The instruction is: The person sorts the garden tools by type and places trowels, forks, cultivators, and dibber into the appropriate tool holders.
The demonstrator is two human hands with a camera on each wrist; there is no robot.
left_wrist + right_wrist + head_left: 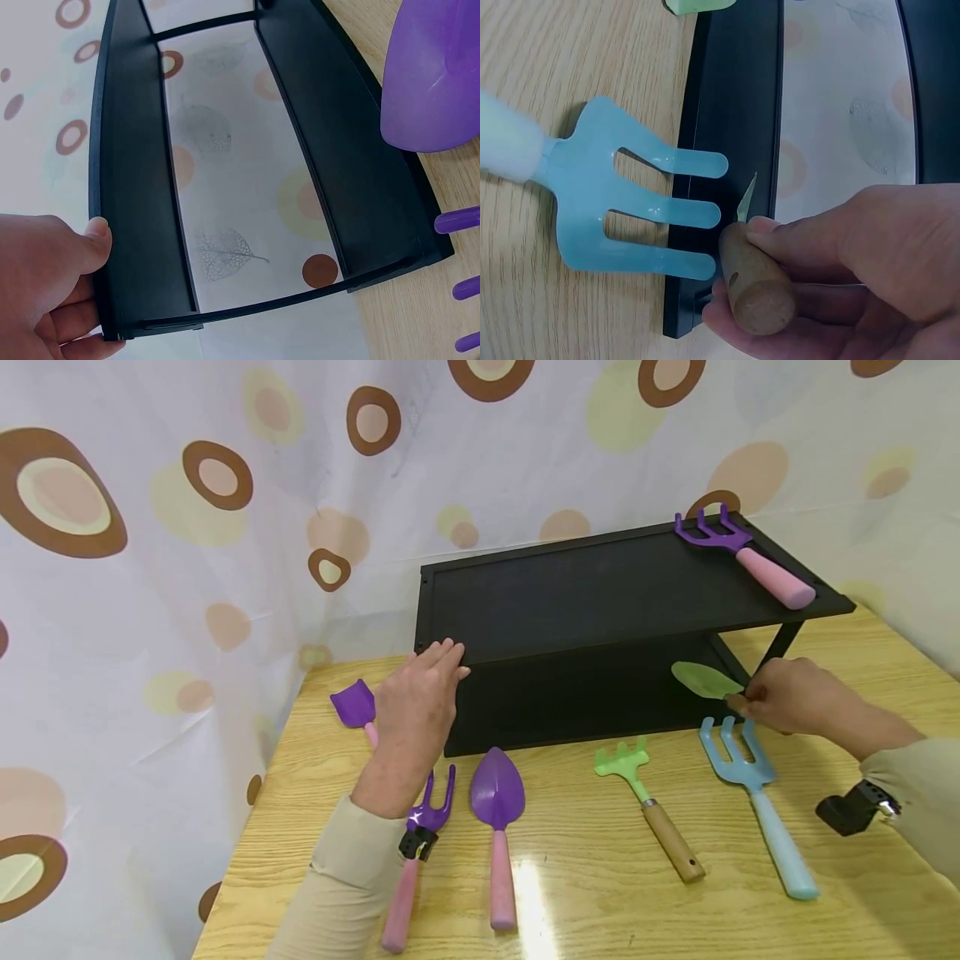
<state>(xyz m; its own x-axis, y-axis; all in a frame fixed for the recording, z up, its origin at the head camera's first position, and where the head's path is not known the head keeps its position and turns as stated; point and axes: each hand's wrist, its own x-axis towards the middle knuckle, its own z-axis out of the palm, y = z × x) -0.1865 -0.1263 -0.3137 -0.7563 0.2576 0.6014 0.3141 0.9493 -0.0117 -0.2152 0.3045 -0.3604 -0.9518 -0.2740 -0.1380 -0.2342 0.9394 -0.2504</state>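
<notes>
Wooden table (600, 877), trowel handle (756, 274) half-hidden

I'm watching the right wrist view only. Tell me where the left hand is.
Observer: The left hand grips the rack at its near left corner.
Operator: I get the trowel in the right hand with its blade nearly edge-on. Describe the blade's shape.
Observer: The head view shows its broad face: a green leaf shape.
Operator: Now report what lies on top of the rack.
Observer: A purple rake, towards the right end.
</notes>
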